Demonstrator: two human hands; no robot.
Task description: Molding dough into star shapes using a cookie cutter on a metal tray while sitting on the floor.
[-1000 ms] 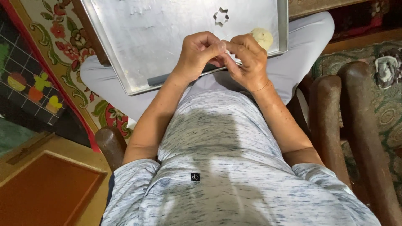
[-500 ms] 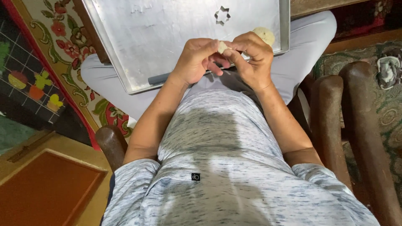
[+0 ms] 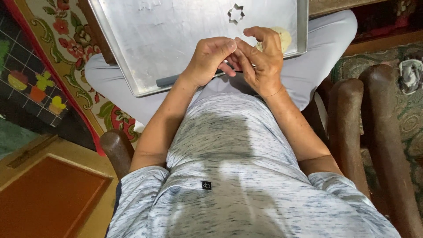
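Above the tray point(image 3: 145, 48) — left hand point(image 3: 207, 61), right hand point(image 3: 262, 61) — fingertips together.

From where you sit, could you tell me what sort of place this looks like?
Probably a home living room, used for baking work: a floral carpet covers the floor, dark wooden chair arms stand alongside, and a metal baking tray with a star-shaped cutter rests on the person's lap.

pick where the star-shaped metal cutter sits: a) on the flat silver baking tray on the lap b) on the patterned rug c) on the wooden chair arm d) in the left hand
a: the star-shaped metal cutter lies on the flat silver baking tray resting across the lap, apart from both hands; the left hand and right hand meet nearer the body, at the tray's near edge.
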